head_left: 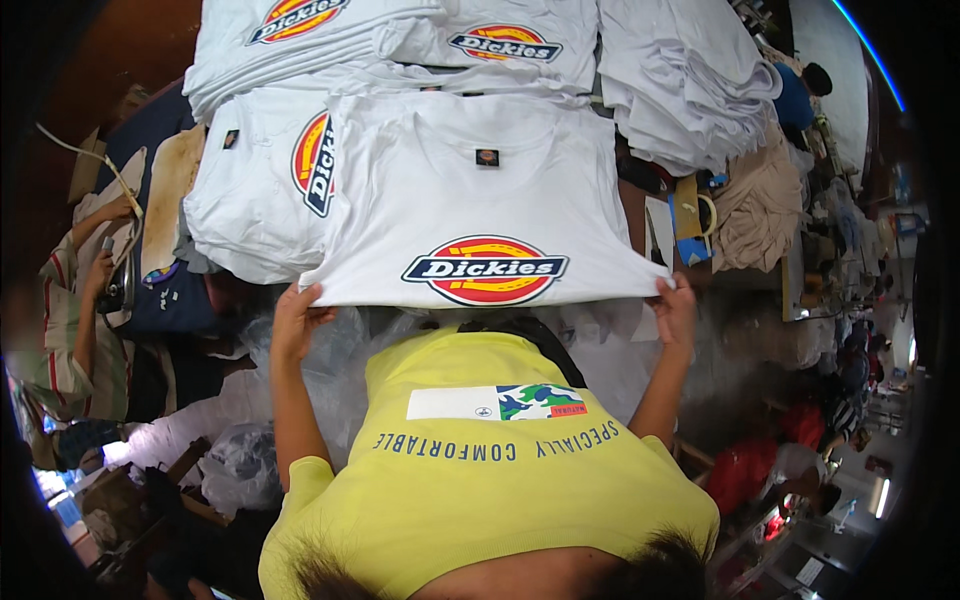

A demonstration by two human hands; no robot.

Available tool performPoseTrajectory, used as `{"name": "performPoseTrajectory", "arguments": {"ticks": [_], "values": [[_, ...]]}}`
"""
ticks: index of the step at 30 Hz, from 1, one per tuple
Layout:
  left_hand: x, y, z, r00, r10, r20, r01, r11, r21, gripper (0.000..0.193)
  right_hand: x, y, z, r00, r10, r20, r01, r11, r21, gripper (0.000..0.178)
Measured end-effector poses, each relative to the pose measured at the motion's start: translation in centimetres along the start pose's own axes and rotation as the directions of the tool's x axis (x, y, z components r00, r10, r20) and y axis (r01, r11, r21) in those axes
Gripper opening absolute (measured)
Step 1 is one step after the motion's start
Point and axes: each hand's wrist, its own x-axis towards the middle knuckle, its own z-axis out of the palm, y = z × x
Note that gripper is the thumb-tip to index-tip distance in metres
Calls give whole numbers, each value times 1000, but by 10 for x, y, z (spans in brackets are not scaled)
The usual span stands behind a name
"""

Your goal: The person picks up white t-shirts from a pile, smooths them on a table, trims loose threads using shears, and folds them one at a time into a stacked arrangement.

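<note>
A white T-shirt (pixel 380 215) with a red, yellow and navy oval print lies spread in front of me, its neckline and small dark neck label toward the far side. My left hand (pixel 300 315) pinches its near left edge between thumb and fingers. At the near right edge, my right hand (pixel 674 308) grips the cloth the same way. Between the two hands the near edge is pulled nearly straight. The far part of the shirt rests against other white shirts; what lies under it is hidden.
Folded white shirts (pixel 400 40) are stacked beyond, with a white pile (pixel 680 90) at far right and beige cloth (pixel 755 205) beside it. Blue tape (pixel 690 215) lies at right. On the left, another person (pixel 75 310) handles an iron (pixel 118 285). Clear plastic bags (pixel 240 465) sit lower left.
</note>
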Motion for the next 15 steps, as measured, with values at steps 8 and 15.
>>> {"name": "performPoseTrajectory", "arguments": {"ticks": [8,15], "values": [[-85,127,-36,689,715,-118,-714,644,-273,30,-27,-165,60,826,-552,116,544,834,95,37],[-46,236,-86,380,899,-217,-923,353,-153,34,39,-233,169,686,-548,478,330,820,467,25]]}}
